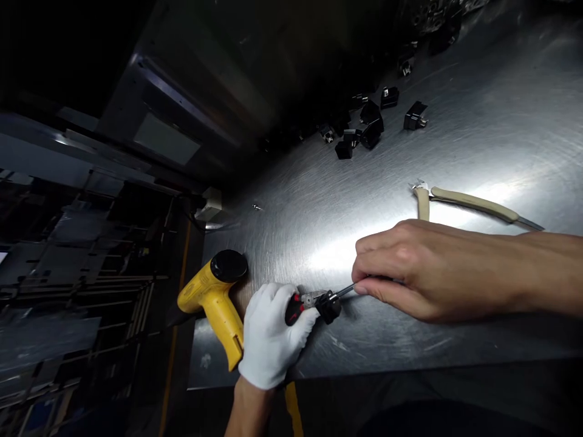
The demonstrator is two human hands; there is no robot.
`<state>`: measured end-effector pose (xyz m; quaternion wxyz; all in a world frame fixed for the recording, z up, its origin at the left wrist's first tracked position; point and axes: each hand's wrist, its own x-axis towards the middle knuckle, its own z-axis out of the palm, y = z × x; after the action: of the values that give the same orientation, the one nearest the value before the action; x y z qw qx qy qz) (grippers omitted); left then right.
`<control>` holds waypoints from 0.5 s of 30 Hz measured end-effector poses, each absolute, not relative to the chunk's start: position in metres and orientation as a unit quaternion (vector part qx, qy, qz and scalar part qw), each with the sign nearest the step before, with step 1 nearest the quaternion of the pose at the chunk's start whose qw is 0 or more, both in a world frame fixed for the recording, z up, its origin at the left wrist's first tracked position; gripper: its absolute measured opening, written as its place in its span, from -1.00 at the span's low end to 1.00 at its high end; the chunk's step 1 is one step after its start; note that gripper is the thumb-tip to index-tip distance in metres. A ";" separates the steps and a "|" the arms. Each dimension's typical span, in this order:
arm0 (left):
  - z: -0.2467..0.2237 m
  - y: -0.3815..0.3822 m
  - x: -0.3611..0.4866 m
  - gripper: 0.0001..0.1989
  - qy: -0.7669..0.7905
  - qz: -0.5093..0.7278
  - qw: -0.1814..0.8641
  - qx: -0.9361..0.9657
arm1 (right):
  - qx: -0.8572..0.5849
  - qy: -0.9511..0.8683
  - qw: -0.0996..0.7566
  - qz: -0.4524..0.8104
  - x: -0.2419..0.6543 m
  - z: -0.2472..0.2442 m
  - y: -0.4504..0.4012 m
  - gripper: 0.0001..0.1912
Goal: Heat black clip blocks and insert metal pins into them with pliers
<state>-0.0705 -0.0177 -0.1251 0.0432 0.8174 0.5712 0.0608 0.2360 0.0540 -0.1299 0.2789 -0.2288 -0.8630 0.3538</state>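
My left hand (268, 337) wears a white glove and is closed round pliers (297, 308) with black and red handles. By the pliers' jaws sits a small black plug-like part (328, 306) with a metal end facing right. Bare, my right hand (405, 270) pinches a thin metal rod (346, 291), whose tip meets that metal end. The rod's other end is hidden in my palm, so its kind does not show. Just beyond my right hand lie cutting pliers (473, 202) with cream handles, one handle partly covered by the hand.
Left of my gloved hand, a yellow heat gun (217, 303) lies at the table's left edge. Several black parts (371, 124) with metal pins are scattered at the back of the metal table (291, 237). A tiny metal piece (257, 207) lies left of centre.
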 end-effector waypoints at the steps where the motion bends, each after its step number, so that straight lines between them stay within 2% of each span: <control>1: -0.125 -0.018 -0.070 -0.74 0.574 0.057 0.041 0.816 | -0.234 -0.862 0.278 0.353 0.236 -0.130 0.054 -0.84; 9: -0.122 -0.020 -0.065 -0.75 0.602 -0.001 0.026 0.798 | -0.269 -0.867 0.228 0.354 0.233 -0.130 0.053 -0.79; 15: -0.119 -0.020 -0.056 -0.69 0.630 -0.028 0.007 0.776 | -0.290 -0.873 0.229 0.319 0.231 -0.133 0.050 -0.76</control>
<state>-0.0559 -0.0196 -0.1193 0.0068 0.7758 0.6303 -0.0278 0.2312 0.0497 -0.1331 0.2287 -0.2896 -0.8729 0.3193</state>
